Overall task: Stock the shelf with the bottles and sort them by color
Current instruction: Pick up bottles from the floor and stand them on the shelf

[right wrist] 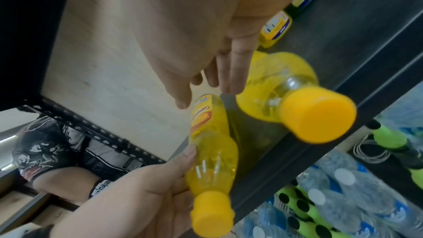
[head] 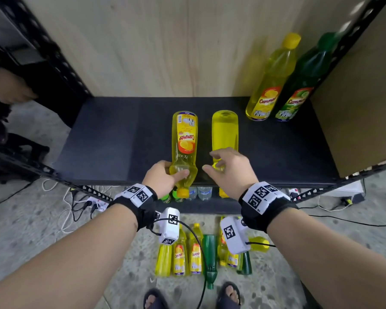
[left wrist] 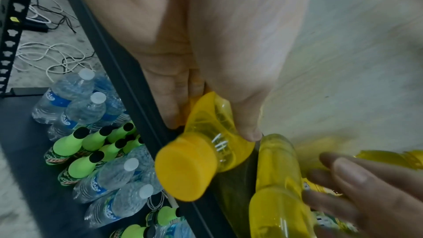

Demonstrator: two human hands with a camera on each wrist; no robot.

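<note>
Two translucent yellow plastic bottles lie on the black shelf board (head: 112, 139), caps at six o'clock. The left hand (head: 163, 176) grasps the labelled bottle (head: 185, 143) at its neck; the right hand (head: 228, 168) hovers released over the plain-sided one (head: 225, 128). Stocking yellows seems underway; next, stand them at one o'clock beside the upright yellow bottle (head: 271, 79).

Place: a stockroom or storage area seems to be showing here.
Shelving: a black slotted-steel rack (head: 60, 63) is running down the left of the head view, carrying a dark shelf board (head: 112, 139).
Stock: water bottles (left wrist: 75, 108) are standing packed at lower left in the left wrist view.
Floor: bare speckled concrete (head: 31, 233) is lying under loose cables (head: 76, 210).
</note>
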